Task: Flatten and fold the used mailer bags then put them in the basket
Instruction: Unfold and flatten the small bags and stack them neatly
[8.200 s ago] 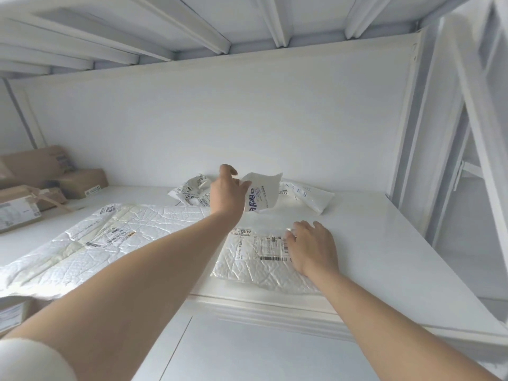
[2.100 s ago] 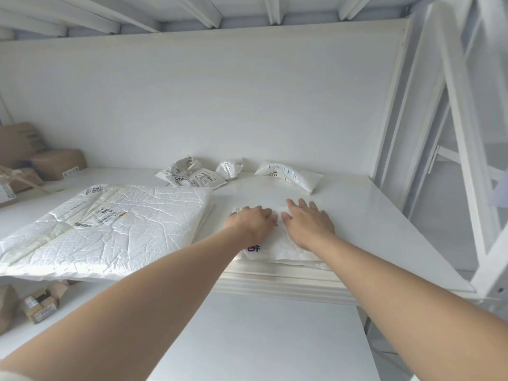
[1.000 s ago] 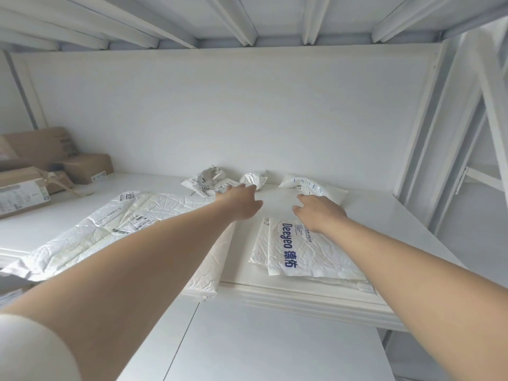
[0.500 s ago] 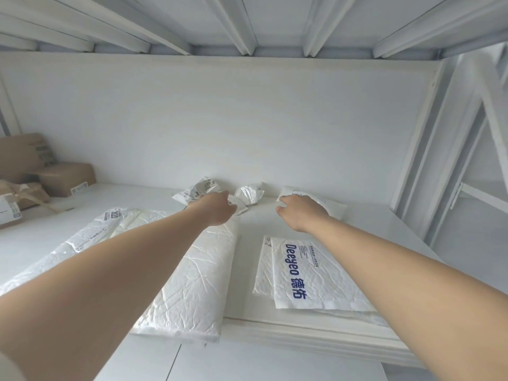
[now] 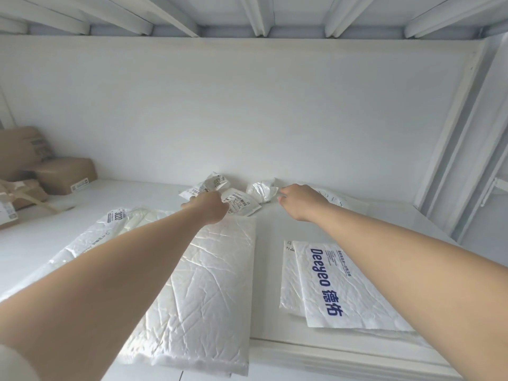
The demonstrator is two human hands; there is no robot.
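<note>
Several crumpled white mailer bags lie against the back wall of the white shelf (image 5: 269, 224). My left hand (image 5: 209, 207) reaches there with curled fingers and grips the left edge of a crumpled labelled mailer (image 5: 241, 205). My right hand (image 5: 300, 200) is beside it, its loosely curled fingertips at the right edge of a small shiny crumpled mailer (image 5: 261, 189), holding nothing. Partly hidden behind that hand lies another mailer (image 5: 345, 202). Nearer me lie a large flattened white mailer (image 5: 211, 287) and a flat "Deeyeo" mailer (image 5: 332, 284) on top of another flat one.
Brown cardboard parcels (image 5: 64, 174) are stacked at the shelf's far left. A further crumpled mailer (image 5: 217, 182) sits at the back wall. White slats run close overhead and a white frame post (image 5: 450, 149) bounds the right side. No basket is in view.
Both hands left the flattened "Deeyeo" mailer and reached to the crumpled bags at the back wall. The left hand has closed on the labelled one.
</note>
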